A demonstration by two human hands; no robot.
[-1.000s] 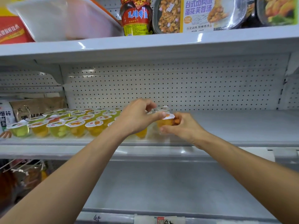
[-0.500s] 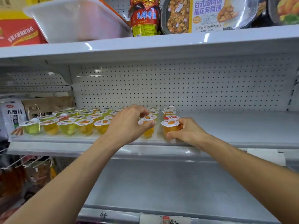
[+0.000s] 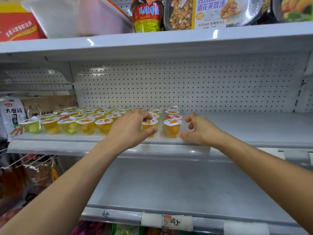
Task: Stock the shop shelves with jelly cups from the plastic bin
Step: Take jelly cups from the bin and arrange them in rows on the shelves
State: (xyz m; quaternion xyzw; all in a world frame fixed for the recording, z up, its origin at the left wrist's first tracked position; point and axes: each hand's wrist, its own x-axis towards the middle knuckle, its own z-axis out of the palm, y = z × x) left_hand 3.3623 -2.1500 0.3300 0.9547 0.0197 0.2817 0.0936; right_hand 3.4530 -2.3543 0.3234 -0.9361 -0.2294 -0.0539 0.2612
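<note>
View from a head camera facing white shop shelves. Two bare forearms reach up to the middle shelf (image 3: 245,128).

Rows of jelly cups (image 3: 84,119), yellow, orange and green under white foil lids, fill the left half of this shelf from the near edge back to the pegboard (image 3: 186,85). The right half is bare.

The left hand (image 3: 130,131) curls round a held cup (image 3: 148,126) in the near row, thumb against its near side and fingers bent over its lid. The cup stands upright on the shelf.

Just right of it stands the end cup (image 3: 172,128), orange, upright, at the right end of the near row. The right hand (image 3: 201,131) is just beside it and grips nothing: its fingers are loosely bent and clear of the cup, and its thumb tip lies by the cup's base. Whether the thumb touches is hard to tell.

On the top shelf (image 3: 169,39), far left, a white plastic bin (image 3: 76,16) sits tilted. A red box (image 3: 17,26) is to its left; a jar (image 3: 147,14) and a meal tray (image 3: 203,12) are to its right.

Left of the cups stand a noodle bag (image 3: 11,114) and a brown bag (image 3: 47,104).

The lower shelf (image 3: 169,184) carries price tags (image 3: 167,221) on its near edge.
</note>
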